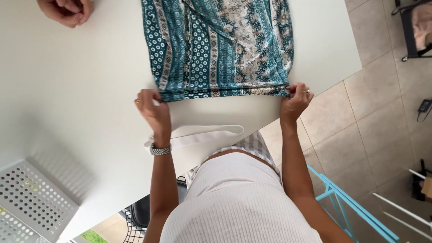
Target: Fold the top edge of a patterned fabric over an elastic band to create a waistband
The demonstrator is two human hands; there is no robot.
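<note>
A teal and white patterned garment point(220, 45) lies flat on a white table point(81, 90), running off the top of the view. My left hand point(153, 108) pinches the near left corner of its hem. My right hand point(296, 100) pinches the near right corner, close to the table's edge. A white strip of fabric point(202, 135) lies on the table just in front of me, between my forearms.
Another person's hand point(66, 10) rests on the table at the far left. A white perforated basket point(31, 202) stands at the near left. A blue metal frame point(351, 207) and tiled floor point(378, 117) lie to the right, with a dark chair point(416, 31) beyond.
</note>
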